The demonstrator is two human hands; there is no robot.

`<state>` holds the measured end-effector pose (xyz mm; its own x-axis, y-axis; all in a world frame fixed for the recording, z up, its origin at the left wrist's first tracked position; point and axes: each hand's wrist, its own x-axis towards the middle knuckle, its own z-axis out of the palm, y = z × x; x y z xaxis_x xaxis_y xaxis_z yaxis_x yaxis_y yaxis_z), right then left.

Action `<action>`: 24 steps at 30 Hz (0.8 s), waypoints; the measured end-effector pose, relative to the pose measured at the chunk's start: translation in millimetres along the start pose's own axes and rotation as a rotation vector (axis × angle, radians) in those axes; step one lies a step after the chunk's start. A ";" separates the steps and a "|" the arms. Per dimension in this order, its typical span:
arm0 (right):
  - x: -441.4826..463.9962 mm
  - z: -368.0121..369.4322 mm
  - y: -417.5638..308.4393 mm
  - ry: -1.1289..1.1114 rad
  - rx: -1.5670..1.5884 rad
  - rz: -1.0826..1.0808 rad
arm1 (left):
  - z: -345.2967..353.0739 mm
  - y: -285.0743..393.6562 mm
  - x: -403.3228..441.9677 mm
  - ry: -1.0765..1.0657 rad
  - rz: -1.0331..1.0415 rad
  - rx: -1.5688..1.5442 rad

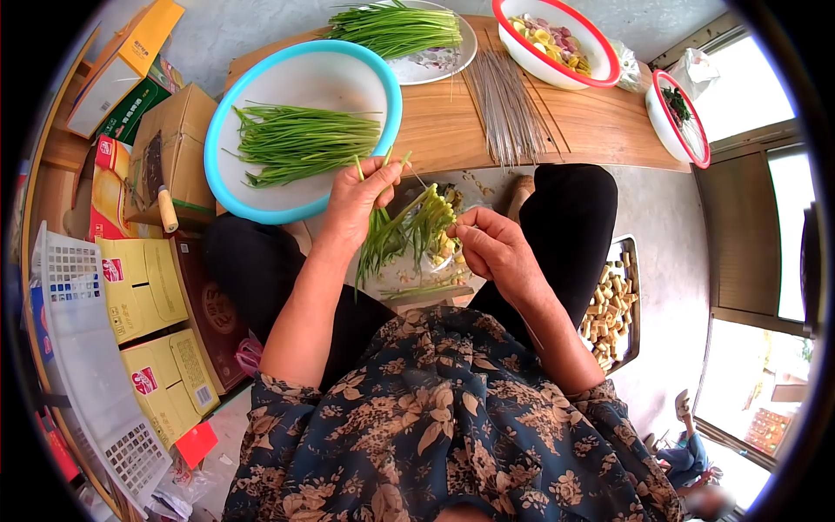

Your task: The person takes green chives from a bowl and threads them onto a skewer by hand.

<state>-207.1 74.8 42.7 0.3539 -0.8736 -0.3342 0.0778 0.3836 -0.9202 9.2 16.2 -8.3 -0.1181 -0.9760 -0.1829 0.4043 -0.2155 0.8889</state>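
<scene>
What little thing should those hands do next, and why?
I'd probably bring the green stalks in the left hand over to the bunched greens beside the right hand's fingertips. The stalks hang loosely, while the bunch is packed close together and sits between the hands, so it's a short move.

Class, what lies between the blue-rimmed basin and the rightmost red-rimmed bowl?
The head view shows thin sticks on the wooden tabletop, bare wood either side.
</scene>
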 end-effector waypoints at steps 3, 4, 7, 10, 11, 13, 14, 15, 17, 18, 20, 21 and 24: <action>-0.9 0.0 -2.3 -0.010 0.012 0.002 | 1.7 3.9 -1.2 -0.002 0.016 0.030; -1.3 0.2 -3.4 -0.011 0.013 0.005 | 2.0 4.5 -1.3 -0.005 0.019 0.041; -1.2 -0.4 -4.2 -0.008 -0.003 0.007 | -3.2 3.2 -0.3 -0.067 0.020 0.103; -0.4 -0.2 -6.2 0.003 -0.005 0.004 | 1.5 3.4 -4.1 -0.100 0.005 0.119; -0.7 -0.3 -6.5 0.004 -0.005 0.004 | 2.9 2.7 -4.3 -0.101 0.004 0.119; -0.7 -0.6 -7.2 0.000 -0.006 -0.004 | 4.4 1.4 -4.2 -0.039 0.017 0.105; -0.8 -0.7 -7.8 0.000 -0.006 -0.003 | 3.8 0.5 -3.9 -0.038 0.017 0.105; -1.1 -0.7 -8.4 0.001 -0.006 0.002 | 3.1 -0.7 -3.4 -0.033 0.017 0.094; -1.2 -0.6 -8.7 0.003 -0.007 0.007 | 3.0 -1.4 -2.9 -0.028 0.018 0.081; -1.2 -0.4 -8.5 0.004 -0.006 0.003 | 3.8 -1.2 -2.9 -0.019 0.019 0.064; -0.9 0.2 -7.9 0.003 -0.005 -0.001 | 5.0 0.0 -3.3 -0.010 0.020 0.047; -0.3 0.3 -7.4 0.005 -0.002 0.000 | 5.5 1.0 -3.6 -0.010 0.013 0.053; 4.8 0.6 -4.8 0.009 0.004 0.001 | 4.4 -4.5 -5.0 -0.063 0.007 0.139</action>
<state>-205.3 68.9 45.6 0.3453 -0.8759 -0.3370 0.0814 0.3857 -0.9190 3.9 22.1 -9.5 -0.1745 -0.9726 -0.1536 0.2768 -0.1982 0.9403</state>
